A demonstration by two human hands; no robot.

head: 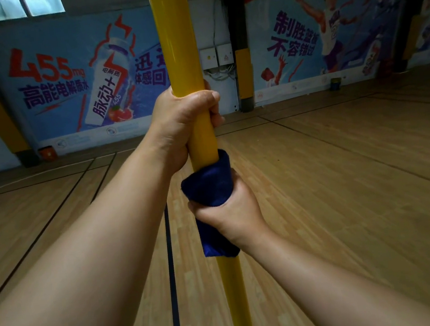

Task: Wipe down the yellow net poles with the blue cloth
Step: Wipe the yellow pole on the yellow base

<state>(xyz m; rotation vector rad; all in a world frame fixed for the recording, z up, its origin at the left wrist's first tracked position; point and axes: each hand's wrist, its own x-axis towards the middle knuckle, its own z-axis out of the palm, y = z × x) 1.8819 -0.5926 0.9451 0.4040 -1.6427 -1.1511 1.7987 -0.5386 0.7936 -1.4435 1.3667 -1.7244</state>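
**Two hands on a yellow pole, one with a blue cloth**

Two bare arms reach forward from the bottom of the view. Between them stands a tall, shiny yellow round pole (181,46). It goes up out of the top of the view and down out of the bottom.

The right hand (234,215) is the lower one. Its fingers curl around a dark blue soft cloth (211,187), and the cloth is wrapped around the pole. The cloth sticks out above the hand and also hangs out below it, by the wrist. So the cloth sits between the right hand and the pole.

The left hand (182,123) is higher up. It grips the bare yellow pole, with its thumb across the front and its fingers curled around the back. It sits just above the top edge of the blue cloth, very near it.

Under the pole is a light brown wooden gym floor (347,201) with dark lines painted on it. One dark blue line (171,275) runs along the floor just left of the pole.

Far back, a big blue poster wall (65,86) shows a drink bottle, red numbers and a jumping basketball player. A small orange thing (48,153) sits on the floor by the wall.
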